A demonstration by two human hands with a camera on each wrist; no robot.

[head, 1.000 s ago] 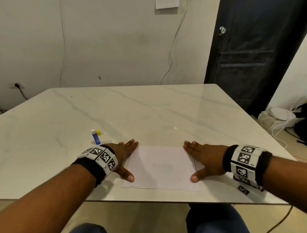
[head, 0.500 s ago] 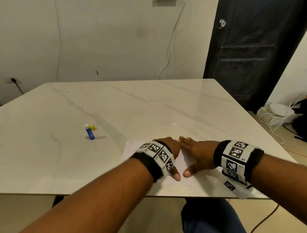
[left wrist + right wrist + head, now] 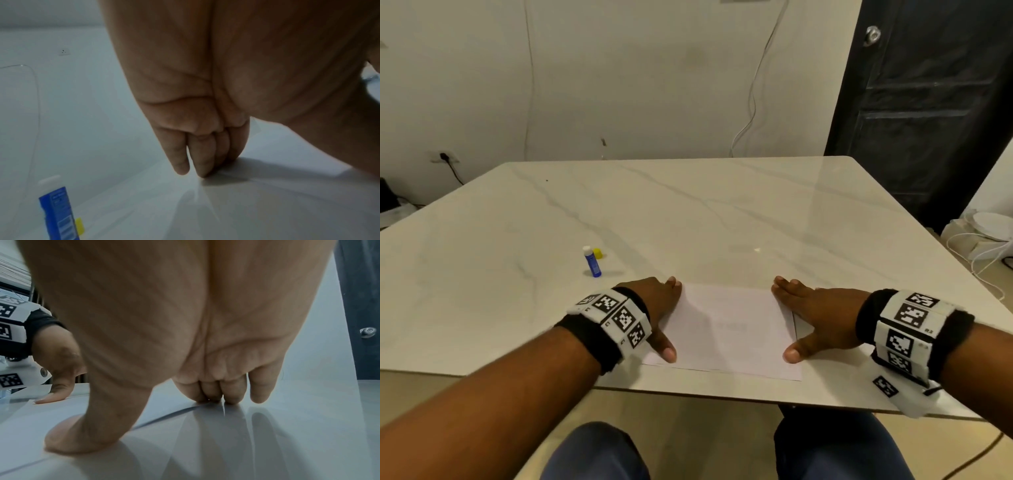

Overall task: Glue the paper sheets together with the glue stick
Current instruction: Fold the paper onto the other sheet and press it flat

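Observation:
White paper sheets (image 3: 726, 330) lie stacked flat near the front edge of the marble table (image 3: 688, 219). My left hand (image 3: 662, 310) presses flat on the stack's left edge, fingers straight, thumb spread toward me. My right hand (image 3: 808, 318) presses flat on the right edge the same way. The left wrist view shows straight fingers (image 3: 197, 155) touching down on the paper (image 3: 277, 203). In the right wrist view my fingers (image 3: 230, 391) and thumb rest on the sheet (image 3: 61, 443). A blue glue stick (image 3: 591, 262) stands upright, uncapped, left of the paper, also visible as the blue glue stick (image 3: 58, 214) in the left wrist view.
The yellow cap (image 3: 598, 253) lies right behind the glue stick. A dark door (image 3: 928, 102) stands at the back right. Cables and a white device (image 3: 986, 236) lie on the floor to the right. The table's front edge runs just below the paper.
Half a second ago both hands were together at the middle of the paper; they have slid apart to its left and right edges.

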